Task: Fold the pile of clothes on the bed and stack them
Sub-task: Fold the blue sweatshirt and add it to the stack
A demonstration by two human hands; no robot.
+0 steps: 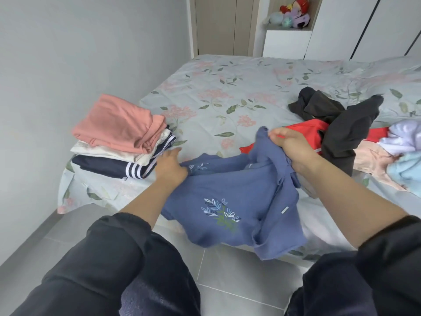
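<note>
Your right grip (293, 147): pinches the blue shirt (227, 201).
Your left grip (169, 167): on the shirt's edge, hold unclear.
Folded stack (118, 135): beside your left grip.

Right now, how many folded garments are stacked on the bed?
3: pink garment on top, cream garment in the middle, striped navy garment at the bottom. Others may be hidden between.

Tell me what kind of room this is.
Most likely a home bedroom: a bed with a floral sheet, white wardrobe doors behind it, and soft toys in a shelf niche.
</note>
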